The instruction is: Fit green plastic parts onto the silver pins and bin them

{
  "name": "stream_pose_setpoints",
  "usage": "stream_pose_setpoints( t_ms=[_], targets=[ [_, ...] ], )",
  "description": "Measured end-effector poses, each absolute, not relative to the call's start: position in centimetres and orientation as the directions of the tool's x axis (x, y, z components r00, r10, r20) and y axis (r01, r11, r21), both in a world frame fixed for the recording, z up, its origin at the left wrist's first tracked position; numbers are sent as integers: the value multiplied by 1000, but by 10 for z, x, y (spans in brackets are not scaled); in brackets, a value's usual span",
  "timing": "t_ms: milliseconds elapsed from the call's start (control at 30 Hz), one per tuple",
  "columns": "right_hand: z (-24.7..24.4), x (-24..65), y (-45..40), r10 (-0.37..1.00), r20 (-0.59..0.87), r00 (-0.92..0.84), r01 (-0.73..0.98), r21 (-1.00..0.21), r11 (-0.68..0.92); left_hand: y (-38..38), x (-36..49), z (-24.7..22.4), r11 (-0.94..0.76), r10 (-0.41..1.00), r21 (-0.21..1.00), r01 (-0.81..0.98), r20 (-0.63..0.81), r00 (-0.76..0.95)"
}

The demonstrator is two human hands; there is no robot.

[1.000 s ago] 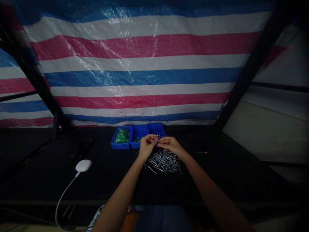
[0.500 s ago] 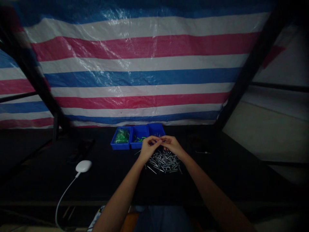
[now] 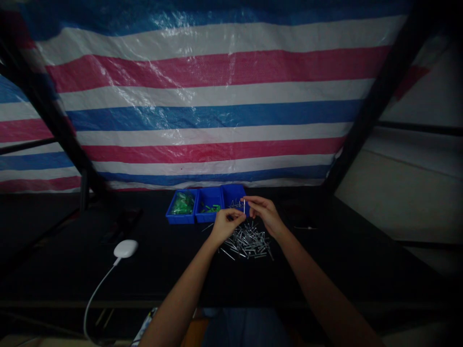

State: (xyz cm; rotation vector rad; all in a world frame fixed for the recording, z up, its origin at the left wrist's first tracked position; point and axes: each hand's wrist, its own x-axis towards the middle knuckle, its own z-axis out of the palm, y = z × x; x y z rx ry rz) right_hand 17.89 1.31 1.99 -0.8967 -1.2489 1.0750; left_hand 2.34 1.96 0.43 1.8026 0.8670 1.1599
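Note:
A slim silvery screw (image 3: pixel 244 206) stands upright between my two hands, above the pile. My left hand (image 3: pixel 224 225) pinches its lower end between thumb and finger. At the top end, the fingertips of my right hand (image 3: pixel 266 215) close on it, the other fingers loosely bent. Below both hands lies a heap of similar loose screws (image 3: pixel 249 242) on the black table. Just behind, the right blue bin (image 3: pixel 233 191) holds several screws. The middle blue bin (image 3: pixel 210 193) contains small green plastic pieces (image 3: pixel 211 208), perhaps wall plugs. Fine detail on the screw is too small to make out.
The left blue bin (image 3: pixel 181 220) holds a clear bag of green pieces (image 3: pixel 183 204). A white rounded device (image 3: pixel 126 248) with a white cable lies at the left. Black frame posts and a striped plastic sheet (image 3: pixel 217 115) stand behind the table (image 3: pixel 173 260).
My hands were close together with fingertips meeting. Now they have parted slightly, the left lower and the right up and rightward, and the upright screw shows between them.

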Motion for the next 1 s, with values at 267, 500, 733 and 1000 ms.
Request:
stream_pose_setpoints(
  t_ms=[267, 500, 733, 1000],
  targets=[
    [21, 177, 12, 955, 296, -3, -114, -949, 293, 17, 24, 9, -414, 870, 903, 120, 353, 344],
    [22, 178, 14, 948, 307, 80, -68, -948, 312, 19, 24, 8, -435, 874, 887, 156, 375, 308],
    [12, 182, 21, 934, 341, 108, 39, -940, 339, 22, 18, 14, -456, 884, 876, 155, 428, 187],
    [3, 179, 24, 897, 430, 97, 269, -880, 393, 23, 13, 19, -373, 928, 926, 50, 373, 9]
  ],
)
